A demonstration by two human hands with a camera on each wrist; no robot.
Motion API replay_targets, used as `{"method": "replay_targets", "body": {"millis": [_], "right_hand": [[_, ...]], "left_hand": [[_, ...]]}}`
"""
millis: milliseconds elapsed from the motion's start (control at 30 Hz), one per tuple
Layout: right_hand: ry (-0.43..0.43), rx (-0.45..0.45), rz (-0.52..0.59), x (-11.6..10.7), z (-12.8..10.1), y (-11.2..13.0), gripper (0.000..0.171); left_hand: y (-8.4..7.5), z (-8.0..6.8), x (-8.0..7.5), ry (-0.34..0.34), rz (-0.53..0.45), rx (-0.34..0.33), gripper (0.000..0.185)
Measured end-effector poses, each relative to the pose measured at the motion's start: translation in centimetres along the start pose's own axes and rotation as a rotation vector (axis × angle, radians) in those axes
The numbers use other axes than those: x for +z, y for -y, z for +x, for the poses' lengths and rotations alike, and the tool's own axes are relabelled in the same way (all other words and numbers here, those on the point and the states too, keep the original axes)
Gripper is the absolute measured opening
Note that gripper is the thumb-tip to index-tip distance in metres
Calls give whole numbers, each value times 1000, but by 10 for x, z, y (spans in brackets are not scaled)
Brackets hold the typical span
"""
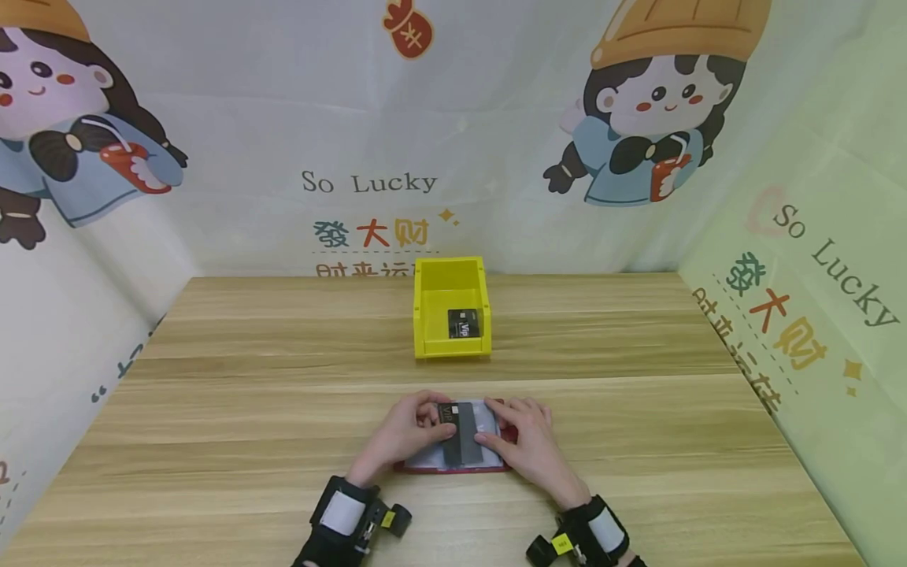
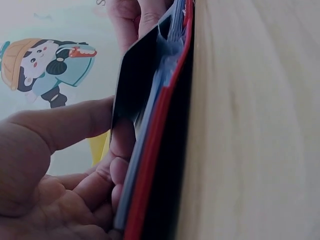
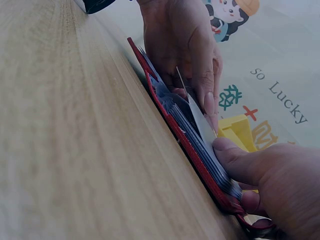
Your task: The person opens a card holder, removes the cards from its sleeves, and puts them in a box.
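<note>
Card holder: red-covered card holder [image 1: 453, 466] with clear plastic sleeves, lying open and flat on the wooden table [image 1: 212, 409], near the front edge, between the two hands; red cover edge seen side-on in both wrist views [image 3: 165, 107].
Black card: dark card [image 1: 460, 433] with a light stripe at its top end, lying lengthwise over the sleeves at the holder's middle; in the left wrist view [image 2: 135, 75] it stands tilted up off the pages.
Left hand: left hand [image 1: 404, 433] on the holder's left half, fingers curled, thumb and fingertips pinching the black card at its left edge.
Right hand: right hand [image 1: 527, 441] on the holder's right half, fingers laid nearly straight and pressing down on the sleeves, fingertips touching the card's right edge; thumb [image 3: 240, 160] resting on the stacked pages.
Yellow bin: yellow plastic bin [image 1: 451, 272], open at the front, at the table's centre, well beyond the hands.
Bin contents: second black card [image 1: 464, 323] marked "VIP", lying on the bin's floor.
Wrist gear: black straps with white panels on both wrists.
Backdrop: cartoon-printed cloth [image 1: 368, 183] reading "So Lucky", round back and sides.
</note>
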State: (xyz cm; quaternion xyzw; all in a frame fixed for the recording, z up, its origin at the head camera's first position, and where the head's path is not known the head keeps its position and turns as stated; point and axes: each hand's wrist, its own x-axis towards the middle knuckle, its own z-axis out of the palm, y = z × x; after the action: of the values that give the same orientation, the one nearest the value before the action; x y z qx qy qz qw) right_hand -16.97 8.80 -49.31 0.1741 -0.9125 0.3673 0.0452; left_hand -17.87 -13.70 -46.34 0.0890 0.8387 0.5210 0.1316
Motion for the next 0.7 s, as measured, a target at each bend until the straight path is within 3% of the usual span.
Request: {"method": "replay_targets", "body": {"millis": [300, 700], "right_hand": [[23, 34, 1, 0, 1, 1, 53], [12, 27, 17, 0, 1, 1, 52]], "left_hand": [[4, 0, -9, 18, 8, 18, 43], [-2, -2, -19, -10, -21, -45, 49]]}}
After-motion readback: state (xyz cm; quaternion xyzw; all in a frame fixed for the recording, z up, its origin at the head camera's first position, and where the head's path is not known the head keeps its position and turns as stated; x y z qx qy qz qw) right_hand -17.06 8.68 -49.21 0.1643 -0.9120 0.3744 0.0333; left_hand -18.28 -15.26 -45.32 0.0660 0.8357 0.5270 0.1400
